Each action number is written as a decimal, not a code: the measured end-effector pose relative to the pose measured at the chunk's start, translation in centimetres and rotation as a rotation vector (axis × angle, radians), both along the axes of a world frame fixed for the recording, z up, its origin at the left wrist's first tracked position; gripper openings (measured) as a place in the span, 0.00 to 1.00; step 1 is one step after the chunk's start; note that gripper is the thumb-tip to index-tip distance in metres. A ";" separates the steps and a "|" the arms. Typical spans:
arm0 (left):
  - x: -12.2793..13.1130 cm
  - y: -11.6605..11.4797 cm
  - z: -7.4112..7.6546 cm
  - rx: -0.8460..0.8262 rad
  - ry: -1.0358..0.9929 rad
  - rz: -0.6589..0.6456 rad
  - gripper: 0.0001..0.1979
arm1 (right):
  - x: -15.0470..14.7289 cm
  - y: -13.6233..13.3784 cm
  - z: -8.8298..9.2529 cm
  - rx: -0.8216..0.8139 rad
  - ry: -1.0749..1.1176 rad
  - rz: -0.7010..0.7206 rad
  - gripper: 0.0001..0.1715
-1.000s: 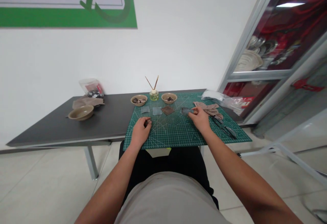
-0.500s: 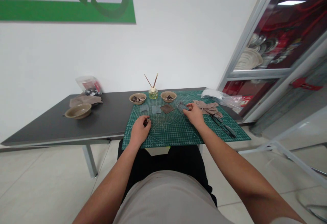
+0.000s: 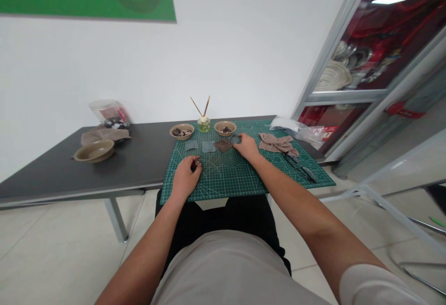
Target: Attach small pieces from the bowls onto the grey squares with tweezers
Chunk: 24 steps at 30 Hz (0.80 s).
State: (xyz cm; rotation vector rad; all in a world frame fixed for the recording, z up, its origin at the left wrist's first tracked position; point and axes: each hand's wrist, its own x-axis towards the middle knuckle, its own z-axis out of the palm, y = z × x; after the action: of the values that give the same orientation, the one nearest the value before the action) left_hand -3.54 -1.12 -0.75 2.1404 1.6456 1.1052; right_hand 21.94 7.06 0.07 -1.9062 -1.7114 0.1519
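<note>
My left hand (image 3: 185, 176) rests over the near left part of the green cutting mat (image 3: 216, 182), its thumb and fingers closed around a small brown lump (image 3: 197, 162) that is mostly hidden. Pinched in my right hand (image 3: 248, 147) is a grey square of what looks like sandpaper (image 3: 235, 139), beside a brown square (image 3: 223, 145). Two more grey squares, one in the middle (image 3: 208, 146) and one at the left (image 3: 191, 145), lie in the same row. Behind them are a left bowl (image 3: 182, 132) and a right bowl (image 3: 225, 128), both holding small dark pieces.
A glass jar (image 3: 204, 125) with two sticks stands between the bowls. To the right lie a crumpled brown cloth (image 3: 278, 143), glasses (image 3: 301, 169) and a plastic bag (image 3: 299, 131). Another bowl (image 3: 95, 151) and a clear container (image 3: 108, 112) are on the dark table's left.
My right hand has moved left with the grey square, from near the cloth to beside the brown square. My left hand keeps its hold. The view has shifted slightly.
</note>
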 end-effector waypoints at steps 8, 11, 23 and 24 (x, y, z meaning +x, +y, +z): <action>0.0 0.0 -0.1 0.015 0.016 0.000 0.12 | -0.1 -0.9 -0.6 0.023 -0.225 0.091 0.22; 0.0 0.0 -0.2 0.020 0.027 -0.002 0.12 | 0.1 -0.9 -0.6 -0.010 -0.252 0.111 0.25; 0.0 0.0 0.0 0.008 0.043 -0.012 0.12 | 1.2 -1.1 -0.9 -0.103 -0.301 -0.040 0.40; 0.0 0.0 0.0 0.011 0.045 -0.009 0.12 | 1.3 -1.1 -0.9 -0.137 -0.300 -0.035 0.41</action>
State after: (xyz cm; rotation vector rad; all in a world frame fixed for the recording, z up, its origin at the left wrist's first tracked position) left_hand -3.52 -1.12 -0.76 2.1927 1.6503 1.0739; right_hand 23.23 5.91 -0.85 -2.1454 -1.9015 -0.0340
